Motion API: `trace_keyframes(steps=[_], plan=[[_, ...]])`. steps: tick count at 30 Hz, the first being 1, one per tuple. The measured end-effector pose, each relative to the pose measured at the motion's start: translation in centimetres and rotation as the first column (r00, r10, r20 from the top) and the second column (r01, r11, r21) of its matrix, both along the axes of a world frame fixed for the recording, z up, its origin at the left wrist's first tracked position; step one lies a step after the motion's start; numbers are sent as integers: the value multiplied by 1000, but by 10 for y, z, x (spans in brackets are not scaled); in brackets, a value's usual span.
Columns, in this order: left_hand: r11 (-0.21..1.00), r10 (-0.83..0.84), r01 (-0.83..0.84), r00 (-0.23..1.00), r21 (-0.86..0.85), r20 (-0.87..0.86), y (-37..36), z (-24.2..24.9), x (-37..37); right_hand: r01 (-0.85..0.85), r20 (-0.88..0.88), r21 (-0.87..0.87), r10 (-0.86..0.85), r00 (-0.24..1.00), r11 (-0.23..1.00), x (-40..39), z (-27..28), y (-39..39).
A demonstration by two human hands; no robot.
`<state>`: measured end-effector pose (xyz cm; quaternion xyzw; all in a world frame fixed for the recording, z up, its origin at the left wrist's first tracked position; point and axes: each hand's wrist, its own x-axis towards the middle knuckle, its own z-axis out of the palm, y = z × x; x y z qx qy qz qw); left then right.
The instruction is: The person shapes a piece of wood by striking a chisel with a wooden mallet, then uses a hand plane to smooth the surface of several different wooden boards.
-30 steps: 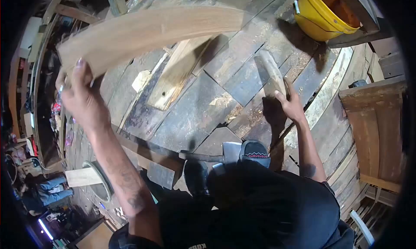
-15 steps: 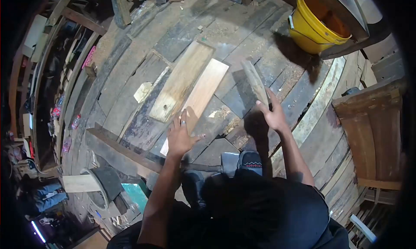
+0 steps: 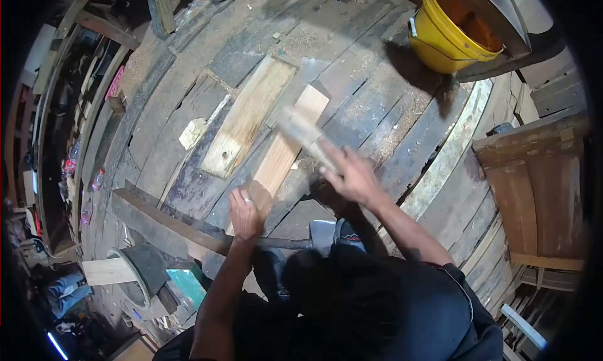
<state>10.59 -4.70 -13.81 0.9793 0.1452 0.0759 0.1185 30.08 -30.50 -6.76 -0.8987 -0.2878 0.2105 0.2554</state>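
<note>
A pale, narrow wooden board point(image 3: 280, 157) lies at a slant in front of me. My left hand point(image 3: 245, 214), with a ring on one finger, is closed on the near end of this board, its fingers curled at the left edge. My right hand point(image 3: 355, 177) grips a short wooden slat point(image 3: 300, 130), greyish and smeared by motion, whose far end overlaps the pale board in this view. Left of both, a wider weathered plank point(image 3: 250, 117) with a knot rests on the floor.
A yellow bucket point(image 3: 438, 40) stands at the upper right, near a brown wooden panel point(image 3: 534, 191). A wood chunk point(image 3: 193, 133) lies left of the plank. Behind my left arm is a dark tub point(image 3: 146, 274). A long beam point(image 3: 164, 220) runs across toward my feet.
My right hand has swung the slat leftward, from beside the pale board to over it. My left hand's spread fingers have closed on the board's near end, lower and to the left.
</note>
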Motion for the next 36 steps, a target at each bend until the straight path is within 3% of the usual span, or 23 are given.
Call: trace_keyframes(steps=[3, 4, 5, 8, 11, 13, 17, 19, 21, 22, 23, 24, 27, 29, 31, 33, 35, 36], plan=[[999, -9, 11, 999, -38, 32, -5, 11, -4, -186, 90, 82, 178, 980, 979, -23, -7, 1], [997, -71, 72, 997, -39, 22, -6, 14, -6, -217, 190, 203, 179, 965, 955, -27, -16, -1], [990, -132, 132, 991, -41, 15, -7, 22, -3, -225, 188, 201, 188, 964, 953, -28, -13, -1], [990, -106, 106, 994, -98, -1, -18, 23, -1, -187, 86, 57, 182, 979, 981, -34, -6, -7], [987, -137, 137, 991, -84, 12, -24, 28, 5, -189, 66, 55, 186, 980, 980, -37, -4, -13], [981, -98, 91, 995, -172, -32, -26, 37, 10, -214, 73, 36, 211, 975, 976, -42, -4, -19], [992, -113, 109, 990, -56, -83, -25, 33, 9, -307, 113, 6, 305, 946, 952, -30, -7, -31], [993, -114, 113, 993, -35, -37, -25, 28, 5, -199, 221, 29, 188, 957, 979, 0, -23, -49], [994, -111, 112, 993, 20, -31, -26, 20, 4, 136, 304, 35, -140, 942, 990, 44, -48, -56], [990, -34, 16, 992, -138, -124, -29, 38, 12, 238, 240, 124, -262, 935, 963, 70, -53, -60], [992, -21, 10, 996, -125, -88, -27, 40, 13, 339, 159, 203, -373, 914, 918, 92, -45, -62], [986, -7, -18, 989, -165, -146, -24, 40, 11, 385, 94, 174, -405, 910, 906, 104, -38, -69], [964, -12, -39, 982, -264, -190, -13, 34, 14, 414, 233, 242, -467, 853, 877, 103, -44, -77], [927, 4, -112, 957, -358, -291, -13, 63, 26, 441, 143, 270, -489, 860, 856, 85, -43, -78], [872, -7, -97, 977, -480, -211, -10, 64, 34, 469, 215, 24, -463, 860, 883, 73, -39, -80], [864, -27, -46, 990, -501, -137, -16, 75, 44, 474, 433, 70, -455, 778, 877, 60, -47, -74], [768, -11, -25, 998, -639, -54, -29, 101, 64, 490, 218, 287, -554, 803, 823, 47, -26, -53], [704, -12, -36, 998, -710, -63, -33, 105, 73, 534, -94, 430, -551, 829, 729, 35, -8, -39]])
